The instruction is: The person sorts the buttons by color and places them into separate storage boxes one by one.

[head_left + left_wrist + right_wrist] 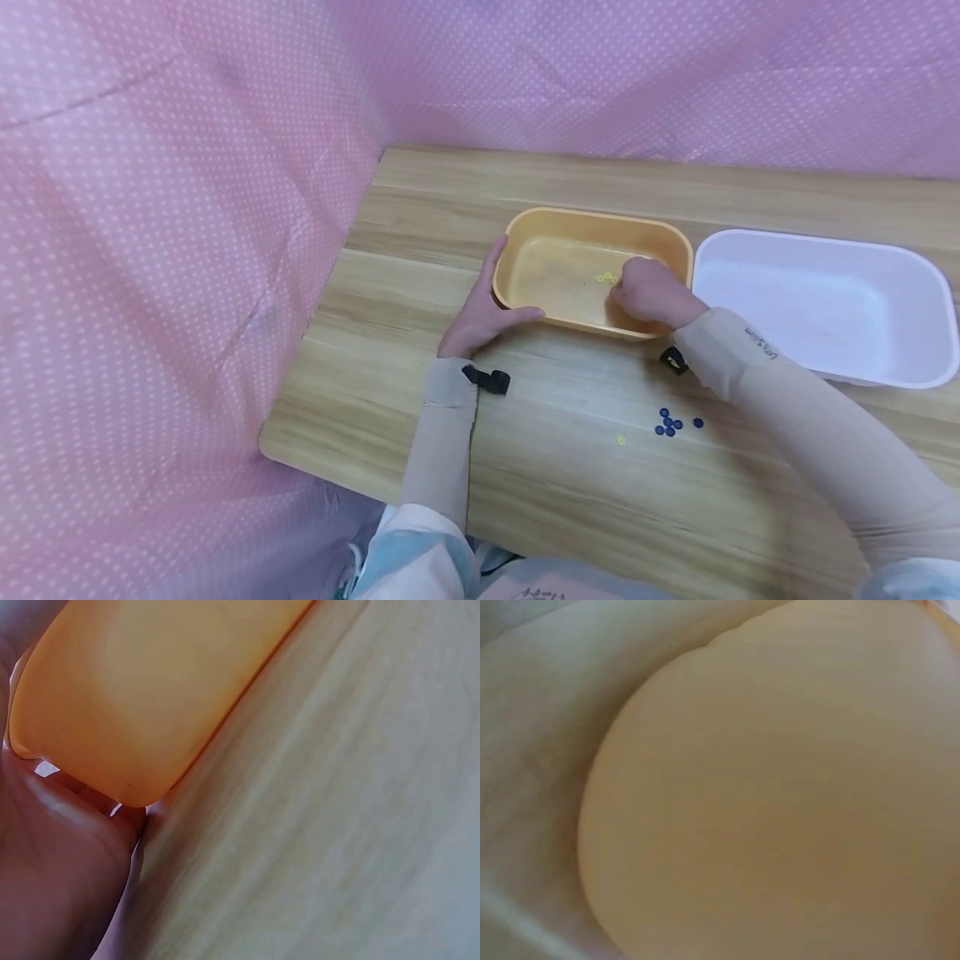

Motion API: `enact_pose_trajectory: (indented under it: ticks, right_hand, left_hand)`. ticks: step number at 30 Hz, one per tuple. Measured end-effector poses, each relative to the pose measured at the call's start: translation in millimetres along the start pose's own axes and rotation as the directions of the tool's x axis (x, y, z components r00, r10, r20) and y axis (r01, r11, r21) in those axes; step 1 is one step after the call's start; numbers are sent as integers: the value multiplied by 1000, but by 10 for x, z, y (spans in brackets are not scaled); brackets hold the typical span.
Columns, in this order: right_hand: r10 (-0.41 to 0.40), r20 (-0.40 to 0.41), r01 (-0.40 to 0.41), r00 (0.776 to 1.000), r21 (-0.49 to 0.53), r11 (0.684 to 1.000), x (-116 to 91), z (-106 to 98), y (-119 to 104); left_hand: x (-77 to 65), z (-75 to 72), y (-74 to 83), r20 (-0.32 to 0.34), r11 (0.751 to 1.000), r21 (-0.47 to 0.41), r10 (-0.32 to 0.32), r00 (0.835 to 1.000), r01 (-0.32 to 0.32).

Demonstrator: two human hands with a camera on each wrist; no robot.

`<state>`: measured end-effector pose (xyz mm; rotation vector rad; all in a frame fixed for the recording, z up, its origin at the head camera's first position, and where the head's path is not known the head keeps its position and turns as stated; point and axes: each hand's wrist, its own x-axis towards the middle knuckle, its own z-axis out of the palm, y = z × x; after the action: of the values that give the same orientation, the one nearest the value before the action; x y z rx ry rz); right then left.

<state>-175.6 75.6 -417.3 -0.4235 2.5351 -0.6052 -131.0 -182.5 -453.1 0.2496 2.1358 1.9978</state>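
On the wooden table [352, 358], before you, the yellow box [551, 275] is standing with your left hand [480, 313] at its near left corner and your right hand [654, 290] inside its right part. Your left fingers are lying rather straight along the outer left side, and your thumb is stretching along the near side, so this hand is spreading around the corner and touching it. Your right hand is bending its fingers down toward the floor of the box, but the fingertips are hiding, and I am not able to tell whether they are pinching something. Three small yellow buttons [608, 276] are lying together inside the box, just beside these right fingers, on their left, and well apart from your left hand. Nearer to your body, one more yellow button [621, 440] is lying on the table, between your two forearms. To the right of it, five dark blue buttons [668, 422] are forming a small group, and a sixth blue button [698, 422] is lying near them. A white box [810, 308] is standing just beside the yellow one, on its right.
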Motion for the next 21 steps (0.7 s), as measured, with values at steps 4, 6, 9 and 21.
enact_pose_trajectory:
  ticks: [4, 6, 9, 21]
  right_hand:
    - [-12, -15, 12, 1000, 3, 1000, -8, -7, 4]
    - [-28, -35, 28, 999, 4, 1000, -16, -13, 12]
    - [-37, -79, 37, 996, -10, 999, -23, -33, 19]
    - [-4, -182, 4, 983, -1, 1000, -125, -192, -29]
  left_hand:
    - [-5, 3, 0, 0, 1000, -7, -3, 1000, 3]
    - [-1, 4, 0, -1, 1000, -8, -7, 1000, 7]
    - [5, 7, -6, -6, 1000, -10, -13, 1000, 13]
    - [-1, 1, 1, -10, 1000, 1, -30, 1000, 30]
